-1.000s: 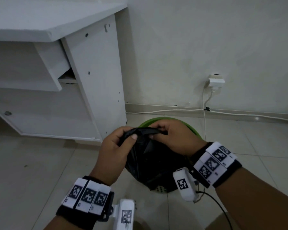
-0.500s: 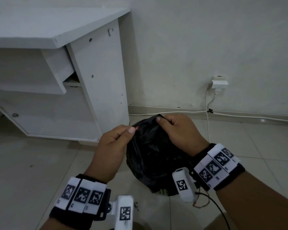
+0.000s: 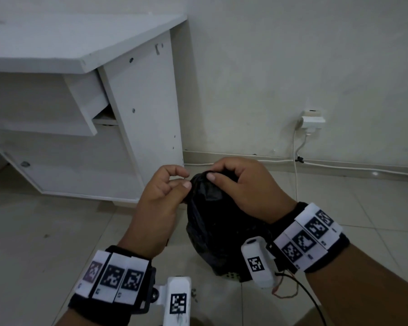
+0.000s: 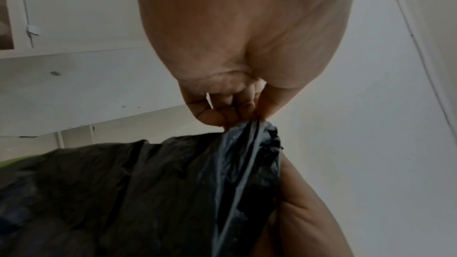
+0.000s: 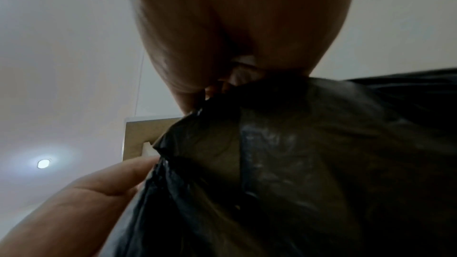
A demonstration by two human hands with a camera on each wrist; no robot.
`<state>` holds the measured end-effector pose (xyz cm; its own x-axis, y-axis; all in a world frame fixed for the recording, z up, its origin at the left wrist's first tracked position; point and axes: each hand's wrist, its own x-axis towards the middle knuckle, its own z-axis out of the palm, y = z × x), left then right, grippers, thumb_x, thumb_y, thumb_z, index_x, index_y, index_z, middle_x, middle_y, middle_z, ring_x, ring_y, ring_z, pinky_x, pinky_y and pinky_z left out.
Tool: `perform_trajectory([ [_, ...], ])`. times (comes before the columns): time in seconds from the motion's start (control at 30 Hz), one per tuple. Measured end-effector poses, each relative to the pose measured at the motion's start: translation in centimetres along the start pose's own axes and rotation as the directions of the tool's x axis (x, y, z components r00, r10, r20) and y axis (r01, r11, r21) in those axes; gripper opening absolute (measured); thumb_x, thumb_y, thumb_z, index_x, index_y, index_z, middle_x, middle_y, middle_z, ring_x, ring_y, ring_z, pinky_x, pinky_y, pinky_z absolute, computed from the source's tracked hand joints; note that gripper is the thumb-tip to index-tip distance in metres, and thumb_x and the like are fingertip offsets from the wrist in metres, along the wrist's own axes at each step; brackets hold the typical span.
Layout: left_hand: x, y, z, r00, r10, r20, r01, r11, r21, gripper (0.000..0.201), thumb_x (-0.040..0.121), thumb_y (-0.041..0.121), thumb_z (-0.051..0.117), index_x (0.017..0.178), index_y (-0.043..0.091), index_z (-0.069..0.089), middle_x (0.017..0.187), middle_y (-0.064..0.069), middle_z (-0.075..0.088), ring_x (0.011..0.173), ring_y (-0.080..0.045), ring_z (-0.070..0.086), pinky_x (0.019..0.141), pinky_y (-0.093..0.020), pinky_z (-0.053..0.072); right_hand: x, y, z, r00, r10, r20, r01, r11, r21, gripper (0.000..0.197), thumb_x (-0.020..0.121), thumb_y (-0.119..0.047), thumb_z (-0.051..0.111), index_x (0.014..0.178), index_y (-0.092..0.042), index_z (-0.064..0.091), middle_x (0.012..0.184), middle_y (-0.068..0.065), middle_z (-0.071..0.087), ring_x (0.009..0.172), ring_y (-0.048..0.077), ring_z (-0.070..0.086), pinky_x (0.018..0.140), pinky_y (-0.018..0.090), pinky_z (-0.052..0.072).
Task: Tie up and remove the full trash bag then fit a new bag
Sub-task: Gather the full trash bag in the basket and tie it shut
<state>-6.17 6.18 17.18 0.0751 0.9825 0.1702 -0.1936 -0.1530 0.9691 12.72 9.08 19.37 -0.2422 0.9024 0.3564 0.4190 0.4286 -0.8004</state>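
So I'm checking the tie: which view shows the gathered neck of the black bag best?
The left wrist view: the bag's gathered neck is sharp, pinched by fingertips. The head view hides it behind both hands; the right wrist view is dark and blurred.

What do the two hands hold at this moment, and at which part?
Both hold the black trash bag at its gathered top. The right hand grips the bunched neck from above; the left hand pinches the plastic beside it.

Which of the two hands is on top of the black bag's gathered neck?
The right hand: its fingers curl over the top of the black bag, while the left hand pinches the plastic from the side.
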Motion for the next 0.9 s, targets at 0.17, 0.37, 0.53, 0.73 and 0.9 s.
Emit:
perform_trajectory([
  [0.17, -0.1, 0.1, 0.2, 0.993, 0.117, 0.008, -0.117, 0.987, 0.111, 0.011, 0.091, 0.012, 0.069, 0.097, 0.011, 0.059, 0.085, -0.009, 0.068, 0.081, -0.017, 0.066, 0.076, -0.026, 0.055, 0.1, -0.8, 0.0, 0.993, 0.116, 0.034, -0.121, 0.96, 0.253, 0.02, 0.096, -0.023, 0.062, 0.079, -0.018, 0.071, 0.073, -0.004, 0.068, 0.069, 0.007, 0.06, 0.07, 0.028, 0.049],
  [0.37, 0.2, 0.9, -0.1, 0.998, 0.061, -0.015, -0.063, 0.993, -0.102, 0.008, 0.083, 0.012, 0.067, 0.089, 0.016, 0.064, 0.079, -0.008, 0.07, 0.076, -0.018, 0.065, 0.074, -0.025, 0.054, 0.0, -1.4, -0.4, 0.984, 0.124, 0.127, -0.163, 0.914, 0.37, 0.018, 0.097, -0.019, 0.062, 0.082, -0.021, 0.072, 0.078, -0.004, 0.07, 0.075, 0.009, 0.063, 0.075, 0.029, 0.05],
  [0.53, 0.5, 1.2, 0.2, 1.0, 0.002, -0.003, -0.002, 0.997, -0.079, 0.009, 0.085, 0.008, 0.066, 0.085, 0.017, 0.064, 0.077, -0.009, 0.069, 0.072, -0.018, 0.064, 0.067, -0.024, 0.053, -0.1, -2.1, -0.6, 0.989, 0.055, 0.136, -0.109, 0.896, 0.43, 0.011, 0.093, -0.009, 0.065, 0.094, -0.013, 0.074, 0.09, 0.001, 0.076, 0.086, 0.011, 0.07, 0.081, 0.022, 0.053],
  [0.73, 0.1, 0.7, 0.5, 0.988, 0.154, -0.033, -0.139, 0.951, 0.276, 0.018, 0.095, -0.004, 0.06, 0.092, 0.012, 0.067, 0.084, -0.008, 0.073, 0.08, -0.022, 0.069, 0.076, -0.04, 0.056, 0.1, -2.2, -0.3, 0.981, 0.118, 0.152, -0.176, 0.867, 0.466, 0.015, 0.095, -0.014, 0.063, 0.087, -0.011, 0.076, 0.082, 0.003, 0.075, 0.078, 0.011, 0.068, 0.075, 0.023, 0.052],
  [0.9, -0.4, 1.6, 0.8, 0.984, 0.179, 0.019, -0.174, 0.925, 0.338, 0.016, 0.096, 0.011, 0.054, 0.095, 0.01, 0.07, 0.093, -0.007, 0.071, 0.09, -0.025, 0.067, 0.081, -0.041, 0.056, 0.2, -2.0, -0.2, 0.99, 0.098, 0.102, -0.132, 0.902, 0.411, 0.015, 0.095, -0.017, 0.064, 0.088, -0.013, 0.077, 0.083, 0.002, 0.076, 0.078, 0.011, 0.069, 0.076, 0.025, 0.053],
])
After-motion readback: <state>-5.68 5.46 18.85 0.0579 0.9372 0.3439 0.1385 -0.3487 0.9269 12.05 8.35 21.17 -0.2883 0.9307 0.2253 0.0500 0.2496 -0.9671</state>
